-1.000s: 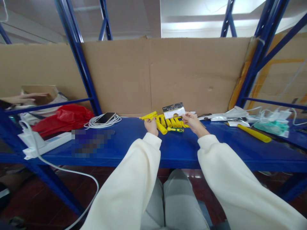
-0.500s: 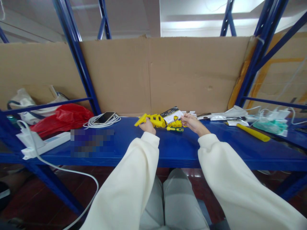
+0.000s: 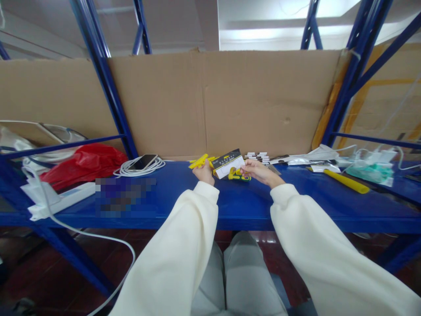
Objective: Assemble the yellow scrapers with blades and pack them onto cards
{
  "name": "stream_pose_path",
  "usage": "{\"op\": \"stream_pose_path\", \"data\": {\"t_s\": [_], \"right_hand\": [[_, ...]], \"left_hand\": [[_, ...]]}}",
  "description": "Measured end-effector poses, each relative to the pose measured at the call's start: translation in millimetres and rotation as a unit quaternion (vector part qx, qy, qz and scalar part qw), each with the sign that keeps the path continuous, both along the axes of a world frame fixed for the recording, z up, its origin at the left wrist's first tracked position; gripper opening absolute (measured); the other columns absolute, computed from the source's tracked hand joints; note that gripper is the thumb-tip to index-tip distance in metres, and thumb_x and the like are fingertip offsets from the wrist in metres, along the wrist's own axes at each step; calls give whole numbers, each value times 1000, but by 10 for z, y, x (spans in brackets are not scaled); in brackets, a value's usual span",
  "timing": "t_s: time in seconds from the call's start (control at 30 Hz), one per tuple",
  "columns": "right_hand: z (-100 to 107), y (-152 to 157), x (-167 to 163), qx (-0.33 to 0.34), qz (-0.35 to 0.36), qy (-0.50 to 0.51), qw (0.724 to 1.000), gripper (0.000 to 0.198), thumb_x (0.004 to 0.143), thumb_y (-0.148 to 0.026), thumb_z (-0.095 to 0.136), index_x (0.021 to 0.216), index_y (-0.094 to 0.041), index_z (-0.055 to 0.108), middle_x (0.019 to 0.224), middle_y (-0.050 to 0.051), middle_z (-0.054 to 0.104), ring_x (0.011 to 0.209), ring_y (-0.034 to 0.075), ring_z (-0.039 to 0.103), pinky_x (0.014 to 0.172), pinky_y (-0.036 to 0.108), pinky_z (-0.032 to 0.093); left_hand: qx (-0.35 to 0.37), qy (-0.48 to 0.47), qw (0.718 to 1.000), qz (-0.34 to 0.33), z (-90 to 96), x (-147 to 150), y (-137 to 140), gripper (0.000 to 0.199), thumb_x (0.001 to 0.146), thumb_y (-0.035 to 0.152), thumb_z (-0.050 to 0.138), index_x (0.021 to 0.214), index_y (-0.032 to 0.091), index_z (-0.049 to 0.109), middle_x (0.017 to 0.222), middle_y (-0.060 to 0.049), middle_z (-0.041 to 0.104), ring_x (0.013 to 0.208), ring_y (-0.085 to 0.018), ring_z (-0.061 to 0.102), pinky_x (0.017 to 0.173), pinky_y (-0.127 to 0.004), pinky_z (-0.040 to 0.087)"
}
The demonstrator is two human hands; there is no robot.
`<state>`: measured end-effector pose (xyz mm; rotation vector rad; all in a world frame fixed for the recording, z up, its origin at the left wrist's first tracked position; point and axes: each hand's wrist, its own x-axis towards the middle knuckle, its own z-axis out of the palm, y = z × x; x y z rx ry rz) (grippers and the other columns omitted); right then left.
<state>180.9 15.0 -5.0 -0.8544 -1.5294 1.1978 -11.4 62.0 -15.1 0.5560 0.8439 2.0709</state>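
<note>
My left hand (image 3: 204, 174) is closed on a slim yellow plastic piece (image 3: 198, 161), whose exact kind I cannot make out. The piece sticks out at the upper left of the fingers. Between finger and thumb, my right hand (image 3: 259, 172) pinches the right edge of a black-and-white printed card (image 3: 227, 165). The card is tilted, its left end close to my left fingers. It hides most of the yellow pieces behind it. Just below its right corner lies a small yellow-and-dark-green handle (image 3: 240, 177) on the blue shelf (image 3: 184, 206).
Small white-and-black items (image 3: 257, 156) lie behind my right hand. Further right is a yellow-handled tool (image 3: 347, 181) beside a green bag (image 3: 375, 173). On the left are a phone (image 3: 144, 162) on a coiled white cable, a red bag (image 3: 87, 164) and a power strip (image 3: 70, 198). Cardboard (image 3: 158, 105) walls the back.
My right hand has brought the card left and slightly lower, so it now covers the yellow pieces. My left hand stays in about the same spot, the yellow piece turned a little.
</note>
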Motion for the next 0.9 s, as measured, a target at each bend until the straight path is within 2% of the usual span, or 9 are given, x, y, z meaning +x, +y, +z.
{"op": "stream_pose_path", "data": {"t_s": [0.1, 0.17, 0.33, 0.43, 0.57, 0.77, 0.9], "right_hand": [[1, -3, 9, -3, 8, -4, 1000, 38, 61, -40, 89, 73, -19, 60, 78, 3, 73, 68, 13, 65, 66, 26, 50], [8, -5, 16, -6, 7, -4, 1000, 37, 61, -40, 89, 72, -19, 60, 80, 5, 75, 70, 14, 67, 68, 27, 52], [19, -4, 14, -12, 5, 0, 1000, 38, 61, -41, 90, 72, -19, 61, 77, 5, 76, 69, 14, 70, 71, 27, 54], [10, 9, -2, -11, -16, 6, 1000, 40, 60, -41, 90, 67, -19, 58, 73, 2, 74, 64, 13, 68, 68, 26, 54], [-9, 28, -16, -15, -34, 20, 999, 40, 59, -37, 92, 66, -20, 56, 74, 2, 76, 65, 13, 69, 65, 25, 54], [-22, 54, 8, -14, -39, 18, 999, 34, 69, -33, 87, 70, -19, 56, 81, 5, 78, 75, 16, 74, 73, 28, 57], [-35, 72, 24, -11, -27, 22, 999, 33, 69, -32, 87, 70, -20, 56, 83, 5, 78, 80, 18, 75, 81, 31, 59]], "left_hand": [[-32, -19, 999, -13, 37, 20, -60, 16, 72, 11, 72, 77, 15, 57, 68, 1, 66, 72, -18, 73, 70, -31, 60], [-40, -21, 998, -44, 71, 33, -123, 14, 73, 8, 68, 75, 16, 57, 63, 2, 64, 67, -17, 72, 67, -30, 60], [-62, -14, 993, -102, 131, 46, -238, 14, 72, 4, 63, 72, 16, 58, 59, 2, 63, 69, -19, 73, 68, -33, 61], [-52, -8, 992, -115, 146, 67, -252, 16, 68, 2, 65, 72, 17, 59, 62, 2, 66, 73, -20, 74, 72, -35, 62], [-36, 32, 982, -182, 130, 124, -240, 20, 64, 0, 67, 66, 17, 58, 61, 0, 67, 73, -22, 75, 74, -36, 62], [-6, 62, 972, -228, 70, 155, -198, 17, 65, 0, 64, 69, 17, 62, 65, -2, 71, 80, -23, 75, 80, -38, 61], [28, 97, 957, -271, 54, 127, -194, 15, 64, 4, 69, 74, 16, 69, 73, -5, 75, 81, -25, 75, 84, -39, 60]]}}
